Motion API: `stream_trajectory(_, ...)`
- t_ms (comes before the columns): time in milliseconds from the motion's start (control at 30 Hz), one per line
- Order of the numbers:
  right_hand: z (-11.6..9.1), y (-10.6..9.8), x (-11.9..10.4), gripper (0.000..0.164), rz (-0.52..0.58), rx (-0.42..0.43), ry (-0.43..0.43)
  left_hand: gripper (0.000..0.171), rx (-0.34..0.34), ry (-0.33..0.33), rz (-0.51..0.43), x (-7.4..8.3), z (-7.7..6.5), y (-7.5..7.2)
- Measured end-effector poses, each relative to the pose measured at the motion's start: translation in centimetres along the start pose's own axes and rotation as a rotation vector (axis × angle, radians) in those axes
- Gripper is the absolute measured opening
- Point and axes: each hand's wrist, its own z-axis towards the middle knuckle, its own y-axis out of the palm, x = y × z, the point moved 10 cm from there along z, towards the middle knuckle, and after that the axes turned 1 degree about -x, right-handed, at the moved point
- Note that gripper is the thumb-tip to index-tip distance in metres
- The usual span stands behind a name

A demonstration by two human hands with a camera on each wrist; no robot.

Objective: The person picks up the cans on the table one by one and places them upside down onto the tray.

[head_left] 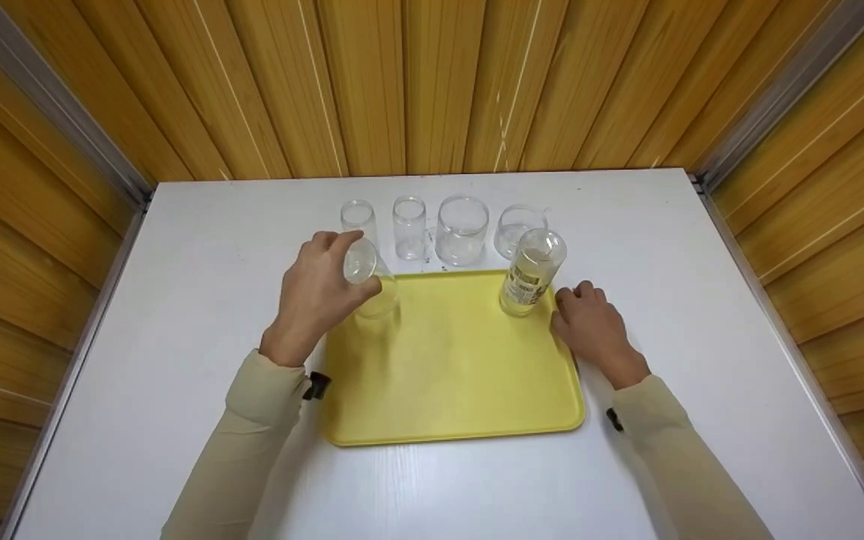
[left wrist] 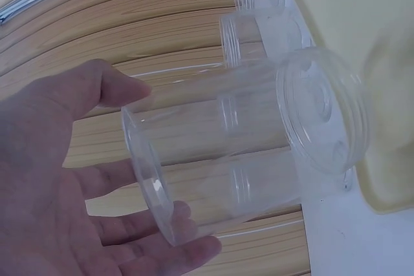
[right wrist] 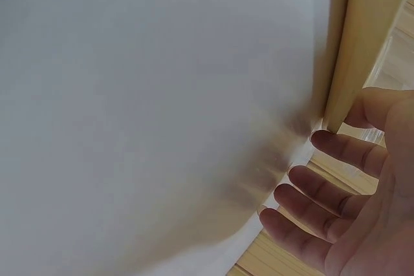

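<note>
My left hand (head_left: 319,289) grips a clear jar (left wrist: 213,127) by its flat base, thumb on one side and fingers on the other. The jar is upside down, its threaded mouth toward the back left part of the yellow tray (head_left: 447,360); whether it touches the tray I cannot tell. At the tray's right edge my right hand (head_left: 593,322) pinches the rim between thumb and index finger (right wrist: 349,150), other fingers loosely bent. A tall clear container (head_left: 528,277) with a printed label stands on the tray's back right corner, near that hand.
Behind the tray, several clear vessels stand in a row: a narrow jar (head_left: 358,217), another narrow jar (head_left: 409,229), a wide jar (head_left: 462,232) and a short wide vessel (head_left: 514,232). The white table (head_left: 162,300) meets wood-patterned walls (head_left: 432,90) at the back and sides.
</note>
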Motion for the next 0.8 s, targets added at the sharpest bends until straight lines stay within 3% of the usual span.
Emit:
stream_trajectory(267, 0.1, 0.1, 0.0, 0.037, -0.011, -0.016, 0.006, 0.070, -0.058, -0.023, 0.026, -0.5, 0.2, 0.9)
stream_trajectory(800, -0.1, -0.1, -0.2, 0.036, -0.027, -0.007, -0.011, 0.067, -0.067, 0.007, 0.067, -0.7, 0.3, 1.6)
